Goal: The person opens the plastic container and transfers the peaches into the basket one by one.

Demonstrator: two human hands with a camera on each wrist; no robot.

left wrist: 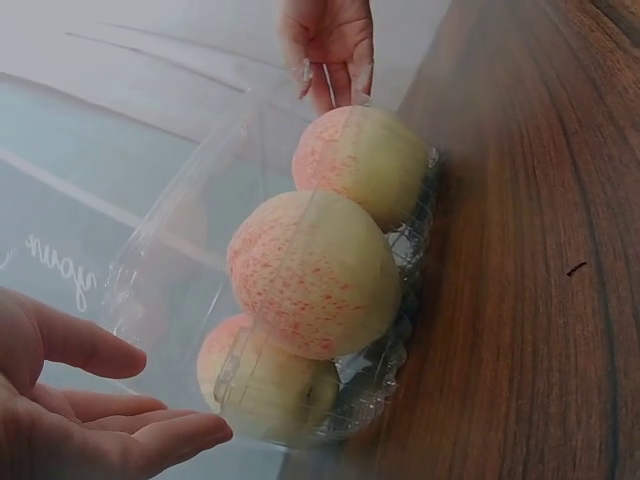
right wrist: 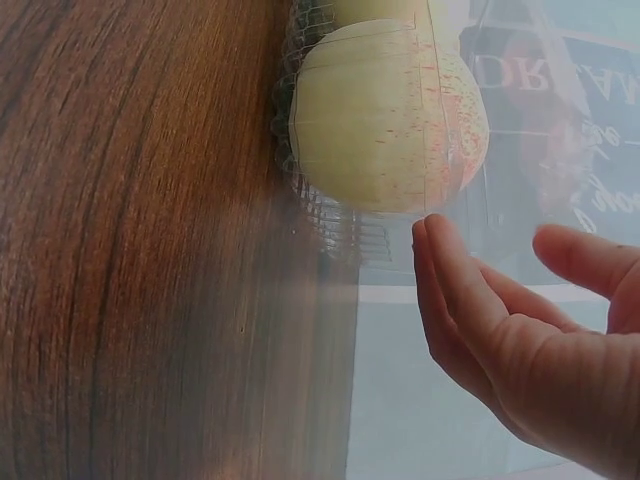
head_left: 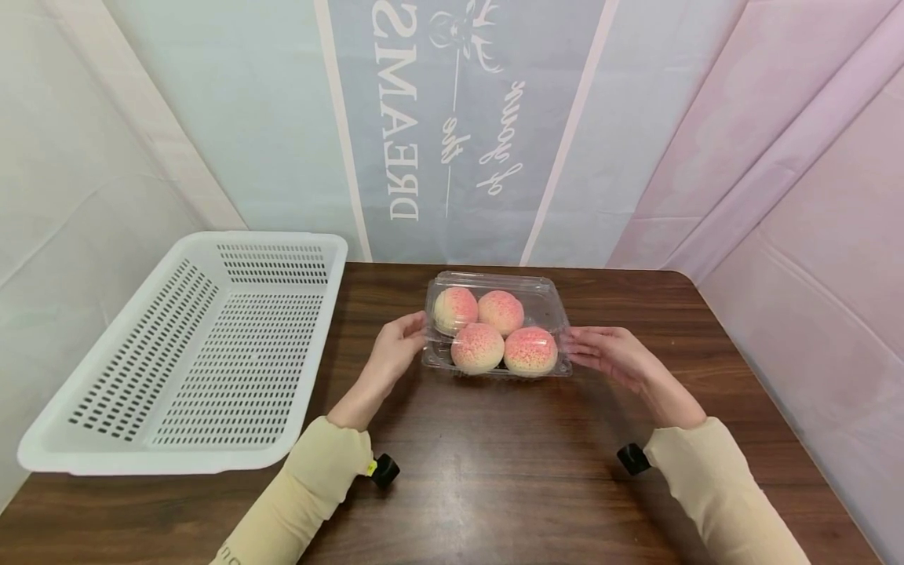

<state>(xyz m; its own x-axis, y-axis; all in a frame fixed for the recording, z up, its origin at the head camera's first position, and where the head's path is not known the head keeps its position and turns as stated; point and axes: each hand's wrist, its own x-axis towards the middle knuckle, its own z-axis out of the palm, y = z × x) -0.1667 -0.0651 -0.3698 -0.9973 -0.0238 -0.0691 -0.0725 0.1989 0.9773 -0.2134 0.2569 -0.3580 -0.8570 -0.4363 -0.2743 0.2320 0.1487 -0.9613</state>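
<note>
Head view, and here we are: the clear container [head_left: 544, 300] sits between the two hands, just right of the left hand [head_left: 392, 347] and just left of the right hand [head_left: 613, 353]. Four peaches [head_left: 477, 348] are already inside, lid apparently down, latching impossible to tell. Both thumbs stand apart from their fingers, nothing clamped; fingertip contact is unclear. Still left, by the look of it: any firm grip, any lift or opening.
</note>
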